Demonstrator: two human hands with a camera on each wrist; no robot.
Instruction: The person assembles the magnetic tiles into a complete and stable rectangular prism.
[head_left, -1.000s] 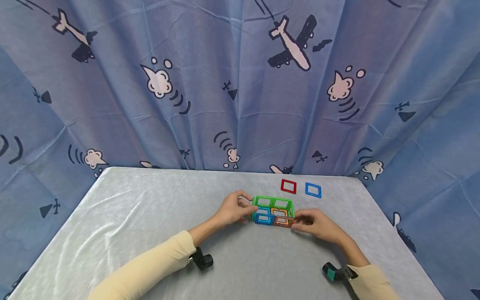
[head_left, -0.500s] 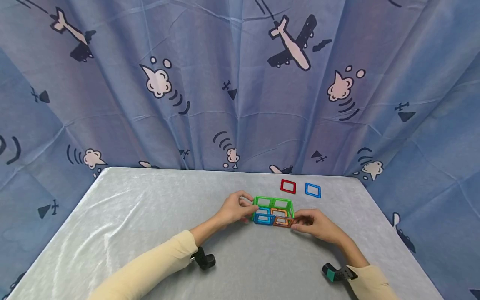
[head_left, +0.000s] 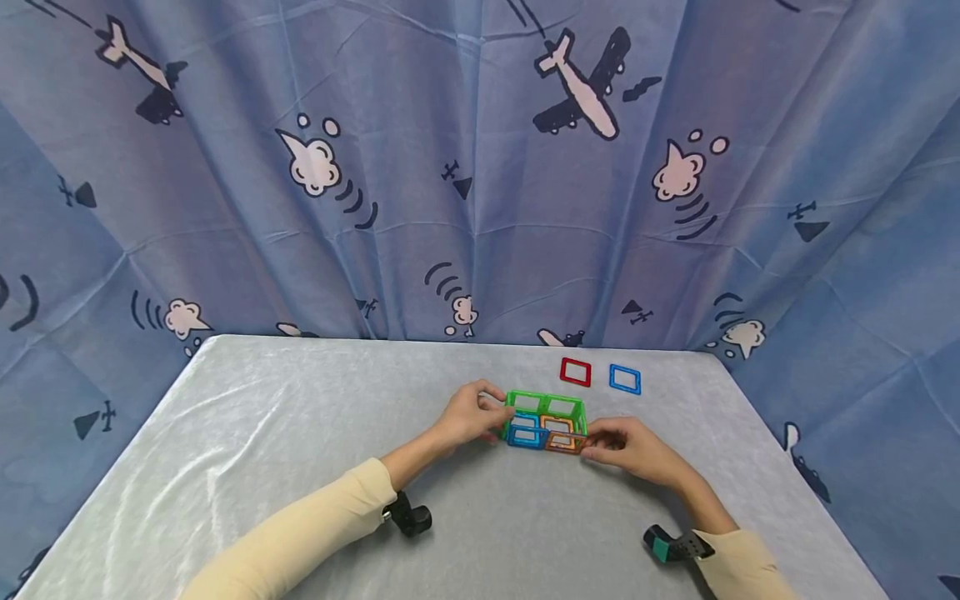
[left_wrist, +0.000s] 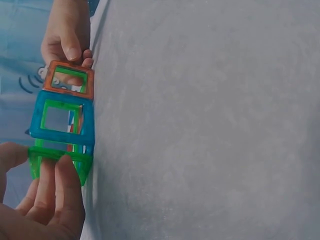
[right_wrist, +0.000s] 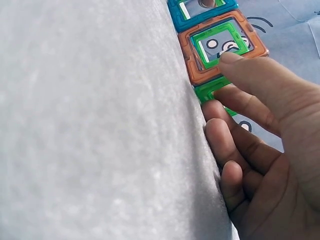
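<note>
A long open-topped box of magnetic tiles (head_left: 545, 405) stands on the cloth between the two hands. Its back and ends are green; the front has a blue tile (left_wrist: 65, 97) beside an orange tile (right_wrist: 205, 78), and more blue and orange frames show inside. The left hand (head_left: 465, 419) holds the green end tile (left_wrist: 81, 159) at the left, its thumb near one corner and fingertips against the frame. At the other end the right hand (head_left: 632, 450) grips the corner, thumb on the orange front tile and fingers at the green end. Its fingers partly hide that end.
Behind the box lie two loose square tiles, one red (head_left: 575, 384) and one blue (head_left: 625, 391). White cloth covers the table (head_left: 322, 400), and a blue curtain (head_left: 390, 192) printed with planes hangs along its back edge.
</note>
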